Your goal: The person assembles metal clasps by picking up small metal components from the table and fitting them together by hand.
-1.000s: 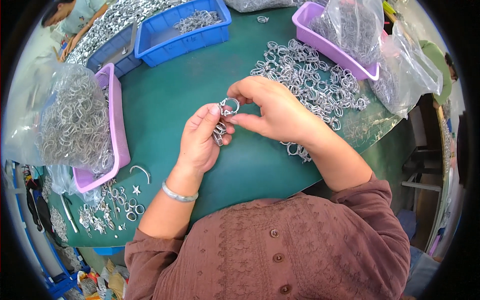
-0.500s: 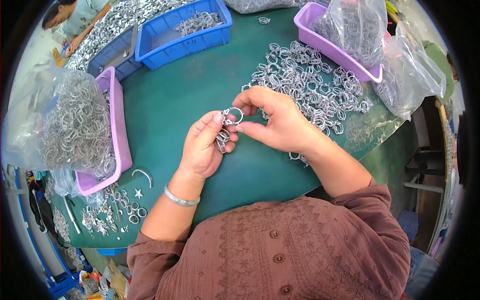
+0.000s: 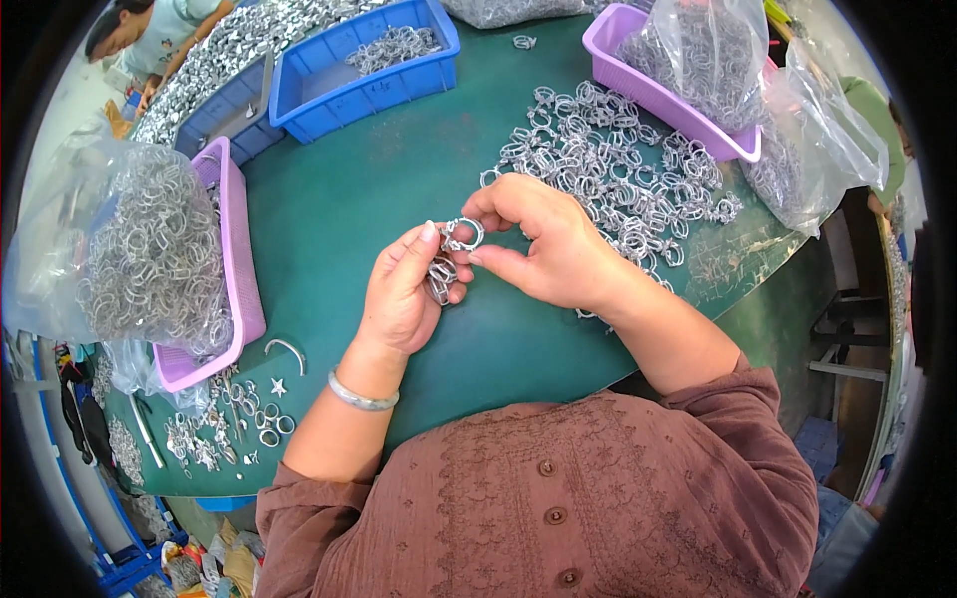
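Observation:
My left hand is closed, its thumb and fingertips gripping a silver-coloured ring by its ornamented side. Several more rings are tucked in the curled fingers of that same hand, partly hidden. My right hand curves round the other side of the held ring, index finger above and thumb below, both at its band. Beyond the right hand, a wide pile of similar rings lies on the green tabletop.
Pink baskets with bagged rings stand left and far right. At the back is a blue bin beside a grey-blue one. Loose rings and small ornaments lie near left. Another person sits far left.
The held ring looks slightly turned between my fingers. Both hands stay in almost the same place.

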The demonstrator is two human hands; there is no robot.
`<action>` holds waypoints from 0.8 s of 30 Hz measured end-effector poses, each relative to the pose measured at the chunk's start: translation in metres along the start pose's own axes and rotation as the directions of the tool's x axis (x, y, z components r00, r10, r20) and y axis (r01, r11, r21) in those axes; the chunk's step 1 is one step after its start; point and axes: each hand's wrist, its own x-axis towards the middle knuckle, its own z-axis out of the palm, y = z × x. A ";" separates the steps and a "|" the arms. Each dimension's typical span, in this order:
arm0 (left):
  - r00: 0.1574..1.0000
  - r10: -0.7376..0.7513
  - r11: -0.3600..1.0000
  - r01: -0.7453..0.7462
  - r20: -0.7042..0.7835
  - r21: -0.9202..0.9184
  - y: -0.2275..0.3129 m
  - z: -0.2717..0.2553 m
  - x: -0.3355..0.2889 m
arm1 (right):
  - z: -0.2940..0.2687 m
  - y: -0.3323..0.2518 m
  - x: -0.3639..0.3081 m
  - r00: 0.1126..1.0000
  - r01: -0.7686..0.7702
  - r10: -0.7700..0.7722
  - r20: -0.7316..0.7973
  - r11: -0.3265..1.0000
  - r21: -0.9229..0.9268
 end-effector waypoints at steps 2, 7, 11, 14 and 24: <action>1.000 0.000 1.000 0.000 0.004 -0.004 0.000 0.000 0.000 | 0.001 0.000 -0.001 1.000 0.003 -0.003 -0.006 1.000 0.003; 1.000 -0.011 1.000 0.011 0.007 -0.012 -0.001 -0.003 -0.001 | 0.001 0.001 -0.001 1.000 -0.002 0.002 -0.010 1.000 0.000; 1.000 -0.009 1.000 0.009 -0.017 0.000 0.000 0.001 -0.001 | 0.001 0.004 -0.001 1.000 -0.012 0.012 -0.010 1.000 -0.007; 1.000 0.017 1.000 -0.017 -0.014 0.001 0.000 0.001 -0.002 | 0.001 0.004 -0.001 1.000 -0.014 0.014 -0.011 1.000 -0.006; 0.999 -0.008 1.000 0.008 -0.039 -0.001 0.000 -0.001 -0.002 | 0.001 0.002 -0.003 0.998 -0.060 0.059 0.023 0.998 0.033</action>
